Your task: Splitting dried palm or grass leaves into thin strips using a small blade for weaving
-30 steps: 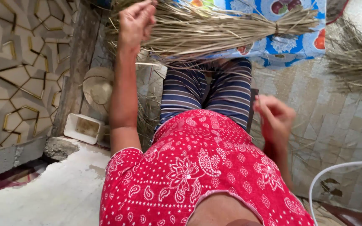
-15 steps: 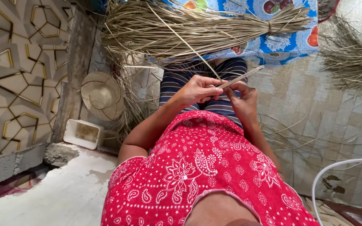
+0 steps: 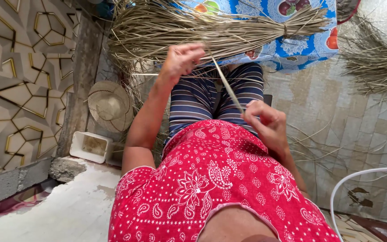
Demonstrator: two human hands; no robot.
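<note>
Head view: white tub (image 3: 90,147), brownish residue inside, beside woven hat (image 3: 109,105).

A single camera sits on the person's head and looks steeply down along the body, so the red paisley-printed top (image 3: 220,188) fills the near bottom of the frame and the navy striped trousers (image 3: 211,96) run away toward the top. The farthest part of the view, at the upper edge, takes in the tied bundle of dry straw-coloured leaf strips (image 3: 211,31). The patterned wall panel with gold lines (image 3: 19,80) bends along the left edge, probably from a wide lens. With only one view, no part of the scene is shared.
</note>
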